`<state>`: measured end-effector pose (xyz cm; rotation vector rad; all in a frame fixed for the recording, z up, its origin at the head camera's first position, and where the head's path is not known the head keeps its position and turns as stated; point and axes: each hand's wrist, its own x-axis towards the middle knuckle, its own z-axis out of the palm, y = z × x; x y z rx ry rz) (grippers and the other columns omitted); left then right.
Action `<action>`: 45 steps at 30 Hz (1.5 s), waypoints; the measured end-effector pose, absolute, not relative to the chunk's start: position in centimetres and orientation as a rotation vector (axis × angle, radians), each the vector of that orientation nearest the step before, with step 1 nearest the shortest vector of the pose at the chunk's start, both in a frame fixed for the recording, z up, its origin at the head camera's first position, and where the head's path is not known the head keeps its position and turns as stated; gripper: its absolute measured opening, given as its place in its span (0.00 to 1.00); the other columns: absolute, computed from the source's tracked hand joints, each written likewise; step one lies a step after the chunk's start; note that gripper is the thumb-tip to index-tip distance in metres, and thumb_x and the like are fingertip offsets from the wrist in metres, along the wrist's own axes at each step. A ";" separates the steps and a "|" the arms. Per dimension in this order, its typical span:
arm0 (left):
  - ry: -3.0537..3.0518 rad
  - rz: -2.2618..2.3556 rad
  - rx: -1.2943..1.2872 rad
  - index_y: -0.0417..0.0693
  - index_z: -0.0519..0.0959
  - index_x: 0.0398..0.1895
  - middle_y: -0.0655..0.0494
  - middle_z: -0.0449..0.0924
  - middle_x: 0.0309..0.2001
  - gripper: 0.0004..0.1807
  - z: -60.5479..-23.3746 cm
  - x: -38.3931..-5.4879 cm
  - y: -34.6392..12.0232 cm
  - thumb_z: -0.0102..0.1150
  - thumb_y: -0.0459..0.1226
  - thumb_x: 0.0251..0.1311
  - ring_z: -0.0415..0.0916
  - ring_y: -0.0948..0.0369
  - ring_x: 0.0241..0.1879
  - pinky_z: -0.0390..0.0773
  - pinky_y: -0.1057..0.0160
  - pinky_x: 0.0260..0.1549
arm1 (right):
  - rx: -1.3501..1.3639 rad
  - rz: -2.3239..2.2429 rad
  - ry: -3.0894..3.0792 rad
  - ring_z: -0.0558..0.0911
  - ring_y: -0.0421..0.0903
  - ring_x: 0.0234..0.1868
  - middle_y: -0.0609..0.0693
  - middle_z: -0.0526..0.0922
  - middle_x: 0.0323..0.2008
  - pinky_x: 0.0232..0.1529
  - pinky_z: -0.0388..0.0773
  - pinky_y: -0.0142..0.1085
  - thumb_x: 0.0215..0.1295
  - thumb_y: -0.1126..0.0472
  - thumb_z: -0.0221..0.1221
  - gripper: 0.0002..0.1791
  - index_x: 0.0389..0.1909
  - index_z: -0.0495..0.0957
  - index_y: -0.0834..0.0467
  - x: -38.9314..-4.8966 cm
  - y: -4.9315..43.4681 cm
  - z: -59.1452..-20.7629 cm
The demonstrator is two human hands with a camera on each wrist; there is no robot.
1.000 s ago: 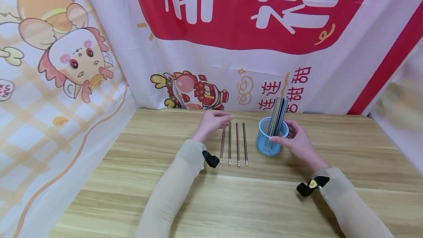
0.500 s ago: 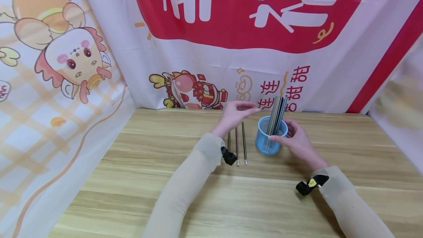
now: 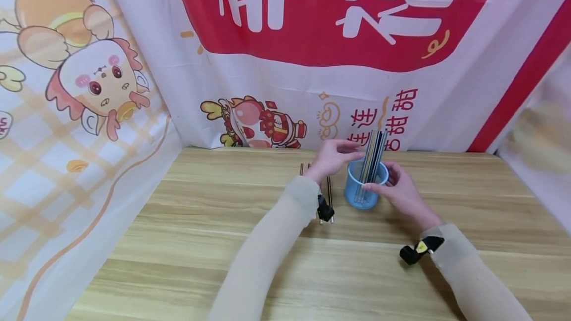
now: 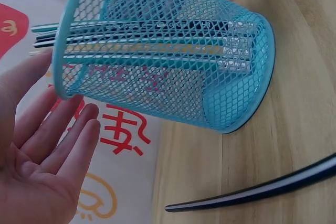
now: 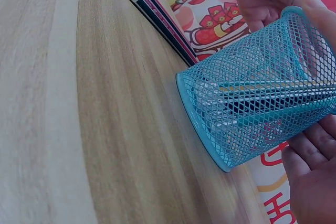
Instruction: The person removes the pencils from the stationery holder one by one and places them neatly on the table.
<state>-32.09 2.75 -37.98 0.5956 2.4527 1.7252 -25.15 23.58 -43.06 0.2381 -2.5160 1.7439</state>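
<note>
A light-blue mesh pencil cup stands upright on the wooden table. Several pencils lean inside it, their clear or white ends seen through the mesh in both wrist views. My right hand grips the cup's right side, thumb over the near rim and fingers round behind. At the cup's left rim is my left hand, its thumb and fingers apart beside the pencils; in the left wrist view its fingers extend below the rim, holding nothing. Several pencils lie side by side left of the cup, partly hidden under my left wrist.
The wooden tabletop stretches toward me. Behind it hangs a white and red printed cloth, close past the cup. Another printed cloth borders the left side. Black camera straps sit on both wrists.
My left hand has moved right from over the lying pencils to the cup's rim. My right hand keeps its grip on the cup, which stays in place.
</note>
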 end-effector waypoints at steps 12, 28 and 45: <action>2.453 1.711 0.653 0.52 0.86 0.53 0.62 0.86 0.48 0.16 -38.7 -32.3 4.2 0.73 0.42 0.61 0.81 0.70 0.45 0.80 0.71 0.46 | 0.226 1.742 -2.520 0.73 0.56 0.64 0.62 0.74 0.63 0.69 0.68 0.46 0.62 0.53 0.73 0.41 0.68 0.63 0.65 -25.1 23.5 -43.1; 2.456 1.731 0.634 0.52 0.87 0.51 0.63 0.86 0.46 0.15 -38.7 -32.0 4.5 0.72 0.42 0.62 0.80 0.70 0.44 0.80 0.70 0.46 | 0.200 1.772 -2.525 0.72 0.57 0.66 0.63 0.72 0.66 0.71 0.65 0.49 0.62 0.54 0.73 0.43 0.70 0.61 0.65 -25.1 23.6 -43.1; 2.491 1.823 0.619 0.51 0.88 0.47 0.64 0.87 0.44 0.12 -38.6 -32.2 4.2 0.72 0.42 0.62 0.81 0.70 0.42 0.81 0.71 0.45 | 0.218 1.732 -2.531 0.73 0.56 0.64 0.62 0.73 0.64 0.69 0.68 0.47 0.63 0.52 0.73 0.42 0.69 0.62 0.66 -25.2 23.5 -43.2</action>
